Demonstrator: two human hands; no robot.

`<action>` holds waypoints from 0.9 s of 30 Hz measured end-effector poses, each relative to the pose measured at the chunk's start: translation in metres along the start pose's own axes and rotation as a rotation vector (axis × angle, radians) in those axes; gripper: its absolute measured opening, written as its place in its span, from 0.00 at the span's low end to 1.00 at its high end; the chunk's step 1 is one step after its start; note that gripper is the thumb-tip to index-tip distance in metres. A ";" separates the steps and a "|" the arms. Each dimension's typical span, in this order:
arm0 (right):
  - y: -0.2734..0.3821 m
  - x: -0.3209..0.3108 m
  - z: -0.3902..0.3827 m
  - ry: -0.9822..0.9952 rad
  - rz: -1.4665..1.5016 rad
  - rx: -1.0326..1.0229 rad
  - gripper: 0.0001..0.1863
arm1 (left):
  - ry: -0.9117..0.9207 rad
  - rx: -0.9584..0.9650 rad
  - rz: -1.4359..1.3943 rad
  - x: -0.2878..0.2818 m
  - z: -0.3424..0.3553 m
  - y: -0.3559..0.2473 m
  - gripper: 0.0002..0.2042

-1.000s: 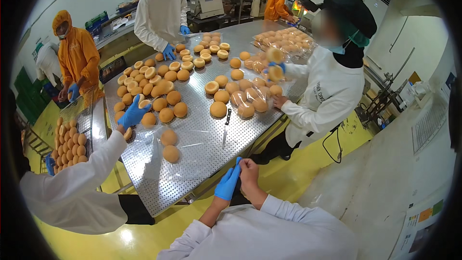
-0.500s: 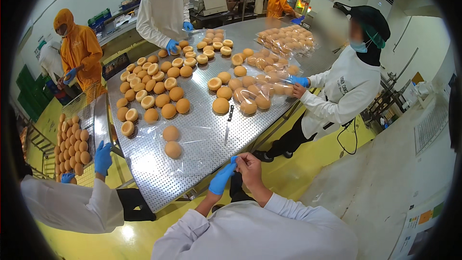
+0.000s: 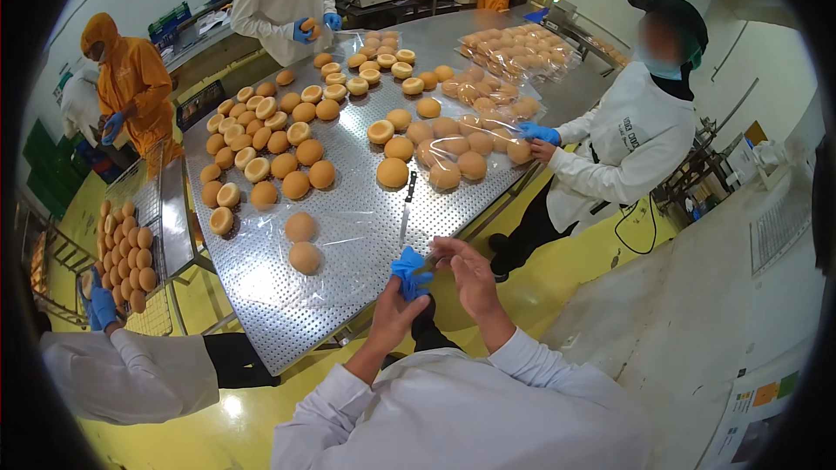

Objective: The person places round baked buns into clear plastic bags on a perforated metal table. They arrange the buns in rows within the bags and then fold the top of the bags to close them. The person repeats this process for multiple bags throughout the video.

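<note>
A crumpled blue disposable glove [image 3: 410,273] is pinched in the fingers of my left hand [image 3: 394,313], which is now bare. Close beside it on the right, my bare right hand [image 3: 471,280] is raised with fingers apart and nothing in them. Both hands are just off the near edge of the perforated metal table [image 3: 287,313]. Beyond them a knife [image 3: 407,204] with a black handle lies on the table. Two round golden buns [image 3: 303,242] rest on a clear plastic bag [image 3: 344,252] left of the knife.
Many loose buns [image 3: 280,165] spread across the table's left and middle; bagged buns [image 3: 518,50] lie at the right. A co-worker [image 3: 627,122] at the right touches a bag. Another [image 3: 283,9] stands behind the table, and one [image 3: 131,374] at the left by a bun rack [image 3: 161,318].
The blue glove has come off my left hand and is bunched in its fingers. My right hand has let go of the fingertips and opened. The left co-worker has reached toward the rack.
</note>
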State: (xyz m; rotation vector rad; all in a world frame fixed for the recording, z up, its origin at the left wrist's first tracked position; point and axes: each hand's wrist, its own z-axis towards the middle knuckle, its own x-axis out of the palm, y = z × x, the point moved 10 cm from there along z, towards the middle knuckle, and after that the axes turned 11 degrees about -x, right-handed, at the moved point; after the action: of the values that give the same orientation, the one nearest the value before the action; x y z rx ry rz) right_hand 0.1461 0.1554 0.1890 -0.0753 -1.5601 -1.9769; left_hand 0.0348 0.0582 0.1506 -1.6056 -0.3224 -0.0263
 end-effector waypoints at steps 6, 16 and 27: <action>-0.056 -0.032 -0.024 0.055 -0.373 0.107 0.11 | 0.164 -0.302 -0.553 0.029 -0.008 0.017 0.29; -0.055 -0.050 -0.009 -0.084 -0.387 0.040 0.11 | 0.007 -0.331 -0.676 0.008 -0.014 0.032 0.24; -0.071 -0.089 -0.021 -0.296 -0.334 0.206 0.10 | -0.264 -0.298 -0.714 -0.022 -0.016 0.060 0.19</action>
State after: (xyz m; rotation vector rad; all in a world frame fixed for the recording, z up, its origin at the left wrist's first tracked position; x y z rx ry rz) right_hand 0.1900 0.1828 0.0855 -0.0247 -2.0737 -2.1139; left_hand 0.0301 0.0364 0.0887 -1.7108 -1.1276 -0.4274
